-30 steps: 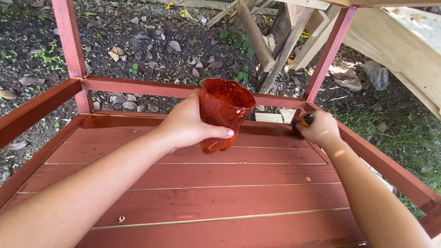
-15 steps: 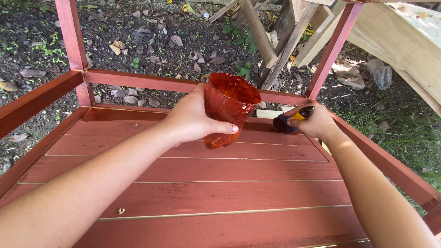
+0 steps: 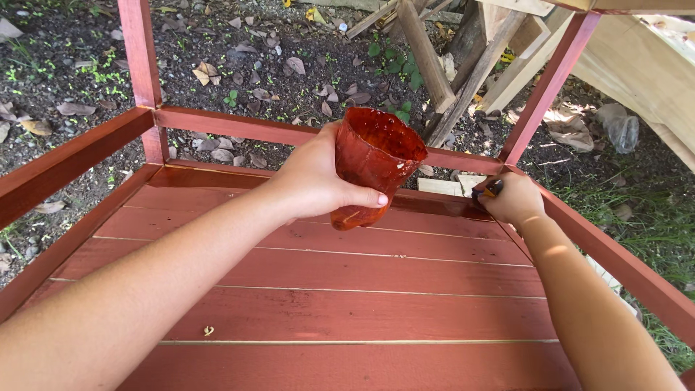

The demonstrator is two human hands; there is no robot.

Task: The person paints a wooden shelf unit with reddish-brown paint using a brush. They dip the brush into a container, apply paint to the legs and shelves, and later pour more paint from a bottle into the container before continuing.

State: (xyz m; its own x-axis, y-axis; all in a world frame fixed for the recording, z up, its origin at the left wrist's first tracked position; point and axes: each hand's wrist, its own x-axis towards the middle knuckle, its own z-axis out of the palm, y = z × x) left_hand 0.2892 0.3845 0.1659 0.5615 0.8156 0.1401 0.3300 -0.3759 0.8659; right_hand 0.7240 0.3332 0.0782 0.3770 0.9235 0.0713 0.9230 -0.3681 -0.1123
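While the red-brown painted wooden plank platform (image 3: 347,289) with its matching rails and posts fills most of the frame, dark leaf-strewn soil (image 3: 239,65) lies across the top and pale unpainted lumber (image 3: 651,65) leans at the upper right. At centre, the left hand (image 3: 318,181) wraps its fingers closed around the side of a small paint-smeared reddish plastic cup (image 3: 373,166), held tilted above the planks, mouth toward the upper right. It looks light and thin-walled, probably slick with wet paint, so a grip low around its body seems safest. Right of centre, the right hand (image 3: 514,199) is clenched on a dark-handled paintbrush (image 3: 489,190) at the corner rail.
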